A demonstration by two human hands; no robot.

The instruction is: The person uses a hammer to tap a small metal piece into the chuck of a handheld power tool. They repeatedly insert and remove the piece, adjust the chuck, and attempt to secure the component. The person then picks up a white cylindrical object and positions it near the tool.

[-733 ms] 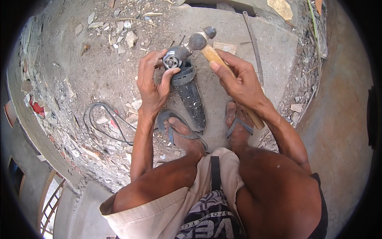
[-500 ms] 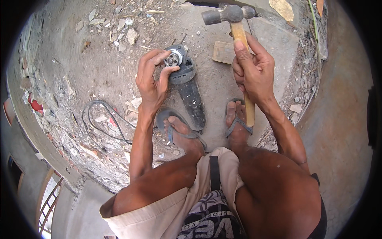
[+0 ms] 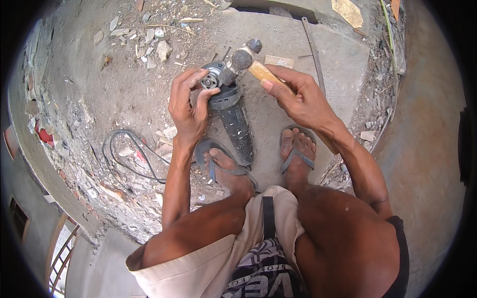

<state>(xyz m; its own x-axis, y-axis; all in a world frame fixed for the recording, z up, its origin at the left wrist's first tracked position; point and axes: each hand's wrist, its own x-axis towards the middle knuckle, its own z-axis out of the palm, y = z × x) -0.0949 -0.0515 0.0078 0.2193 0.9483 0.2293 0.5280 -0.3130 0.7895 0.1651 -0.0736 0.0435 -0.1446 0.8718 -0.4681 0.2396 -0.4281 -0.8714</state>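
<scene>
A dark, worn angle grinder lies between my sandalled feet, its gear head at the top with a round silver flange nut on the spindle. My left hand grips the grinder's head, thumb and fingers around that nut. My right hand holds a ball-peen hammer by its wooden handle, with the hammer head down at the grinder's head beside the nut; whether it touches cannot be made out.
A long flat metal bar and a small wood offcut lie beyond on the concrete slab. A looped black cord is at the left. Broken rubble covers much of the ground. A dark gap runs along the slab's far edge.
Half a second ago the hammer was raised upright to the right; it has since swung down and left onto the grinder's head, as it was earlier. My left hand stays there.
</scene>
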